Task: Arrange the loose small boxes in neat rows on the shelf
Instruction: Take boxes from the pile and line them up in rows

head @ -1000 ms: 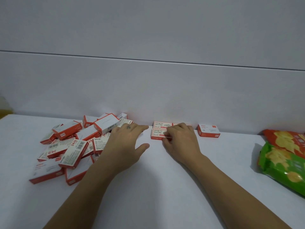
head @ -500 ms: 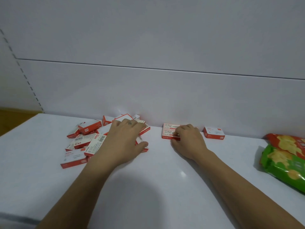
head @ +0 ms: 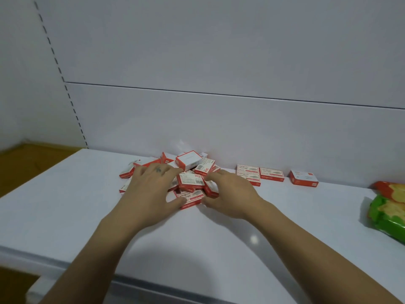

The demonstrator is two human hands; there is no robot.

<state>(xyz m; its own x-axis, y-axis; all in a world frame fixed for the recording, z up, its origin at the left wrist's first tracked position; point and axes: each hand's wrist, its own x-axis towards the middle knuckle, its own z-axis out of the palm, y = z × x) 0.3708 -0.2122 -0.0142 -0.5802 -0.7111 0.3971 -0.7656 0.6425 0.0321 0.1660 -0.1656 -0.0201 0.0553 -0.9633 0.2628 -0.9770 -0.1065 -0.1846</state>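
A pile of small red-and-white boxes (head: 189,166) lies on the white shelf (head: 241,242) near the back wall. My left hand (head: 151,194) rests spread over the pile's left part, its thumb touching a flat box at the front (head: 190,199). My right hand (head: 230,195) is at the pile's right side, fingers and thumb curled around one small box (head: 212,189). To the right, three boxes (head: 271,174) lie side by side against the wall, and a single box (head: 303,177) sits further right.
Green and orange snack bags (head: 388,207) lie at the shelf's right edge. The back panel (head: 219,119) rises right behind the boxes. The shelf's front edge runs just below my forearms, and a perforated upright stands at the left.
My right hand has left the lined-up boxes and moved left to the pile, where it now grips a box. My left hand stays on the pile. The camera has shifted.
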